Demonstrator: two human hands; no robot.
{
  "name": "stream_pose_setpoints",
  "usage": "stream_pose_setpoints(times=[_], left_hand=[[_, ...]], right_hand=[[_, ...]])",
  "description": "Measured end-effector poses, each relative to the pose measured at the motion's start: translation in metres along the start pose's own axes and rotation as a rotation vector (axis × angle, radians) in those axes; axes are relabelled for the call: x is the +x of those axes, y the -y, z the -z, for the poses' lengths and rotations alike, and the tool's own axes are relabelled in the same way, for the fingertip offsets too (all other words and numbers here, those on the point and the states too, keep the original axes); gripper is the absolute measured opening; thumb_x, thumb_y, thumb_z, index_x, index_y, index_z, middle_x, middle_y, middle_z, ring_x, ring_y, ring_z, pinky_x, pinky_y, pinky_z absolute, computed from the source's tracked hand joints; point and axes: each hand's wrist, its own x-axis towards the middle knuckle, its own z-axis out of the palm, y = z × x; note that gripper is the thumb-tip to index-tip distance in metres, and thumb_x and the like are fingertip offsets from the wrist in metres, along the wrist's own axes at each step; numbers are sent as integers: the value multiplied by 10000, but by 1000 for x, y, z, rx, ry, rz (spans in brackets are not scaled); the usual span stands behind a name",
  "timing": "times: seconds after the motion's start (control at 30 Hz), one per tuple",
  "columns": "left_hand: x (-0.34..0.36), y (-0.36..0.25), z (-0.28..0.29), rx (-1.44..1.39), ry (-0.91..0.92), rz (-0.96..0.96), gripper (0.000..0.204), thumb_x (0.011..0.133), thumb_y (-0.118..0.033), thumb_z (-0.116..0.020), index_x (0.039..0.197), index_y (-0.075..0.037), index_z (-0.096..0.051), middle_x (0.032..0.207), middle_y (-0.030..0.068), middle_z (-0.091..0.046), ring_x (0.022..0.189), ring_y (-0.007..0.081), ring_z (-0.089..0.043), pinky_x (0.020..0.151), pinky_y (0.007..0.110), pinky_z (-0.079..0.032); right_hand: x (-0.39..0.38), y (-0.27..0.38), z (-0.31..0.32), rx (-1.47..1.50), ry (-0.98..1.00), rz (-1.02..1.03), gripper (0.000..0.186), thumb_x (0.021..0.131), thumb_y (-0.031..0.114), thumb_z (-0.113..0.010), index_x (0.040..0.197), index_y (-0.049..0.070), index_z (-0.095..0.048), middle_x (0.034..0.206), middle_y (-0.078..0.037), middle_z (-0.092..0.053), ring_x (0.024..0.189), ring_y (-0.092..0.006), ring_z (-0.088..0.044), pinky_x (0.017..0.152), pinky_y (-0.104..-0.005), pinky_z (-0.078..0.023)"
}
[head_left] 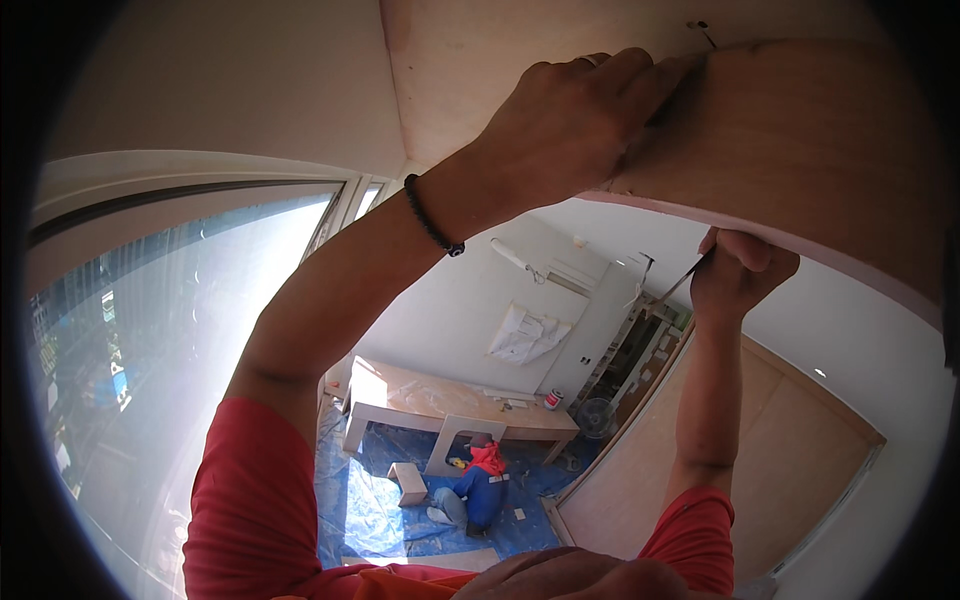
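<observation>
Overhead, a curved-looking plywood panel (810, 140) hangs down, its pale lower edge running toward the right. My left hand (575, 125) is raised against its face, near the corner with the plywood overhead (510, 60). The fingers are closed; something dark shows beneath them, and I cannot make out whether it is a tool or shadow. Just under the panel's lower edge is my right hand (742, 268), closed around a thin flat-bladed tool (688, 276). The tool is seen nearly edge-on and slants down to the left.
Far below, a person (480, 490) in blue and red crouches on blue sheeting (365, 445). A long wooden bench (420, 390) stands by the wall, with a small wooden piece (407, 483) on the floor. A bright window (180, 350) is at left, a large wooden panel (720, 450) at right.
</observation>
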Motion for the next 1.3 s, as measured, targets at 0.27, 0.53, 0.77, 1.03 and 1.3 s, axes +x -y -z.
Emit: stream_pose_setpoints(times=[0.27, 0.53, 0.77, 1.03, 1.3], left_hand=[[-6, 4, -5, 21, 10, 22, 735, 708, -63, -787, 1404, -124, -557, 967, 62, -626, 770, 275, -692, 650, 359, -593], [-12, 10, -8, 11, 10, 24, 738, 702, -9, -745, 1406, -124, -557, 969, 67, -623, 737, 278, -678, 638, 364, -589], [-18, 13, -12, 24, 34, 33, 751, 702, 7, -734, 1417, -129, -549, 968, 70, -623, 738, 277, -676, 630, 362, -587], [-26, 27, -18, -12, 16, 13, 732, 718, 14, -726, 1414, -131, -557, 943, 64, -624, 726, 282, -674, 620, 365, -581], [-48, 18, 8, -44, -8, 124, 468, 879, -1, -720, 1330, -110, -665, 818, 59, -667, 621, 210, -626, 543, 331, -520]], right_hand=[[10, 13, -9, -206, -55, 108, 502, 1019, 352, -555, 640, 26, -506, 578, 7, -502, 558, -97, -486, 565, -265, -366], [13, 12, -13, -182, -96, 184, 534, 1048, 293, -515, 572, 55, -481, 526, 17, -488, 514, -91, -470, 534, -256, -359], [14, 16, -8, -271, -45, 214, 474, 1026, 208, -499, 572, 71, -489, 553, 24, -507, 524, -90, -483, 543, -262, -377], [10, 15, -6, -187, -53, 168, 404, 1011, 179, -523, 626, 59, -515, 592, 22, -533, 543, -87, -497, 552, -257, -390], [5, 15, -2, -114, -51, 110, 333, 1000, 159, -555, 689, 42, -544, 631, 18, -559, 564, -83, -513, 561, -250, -402]])
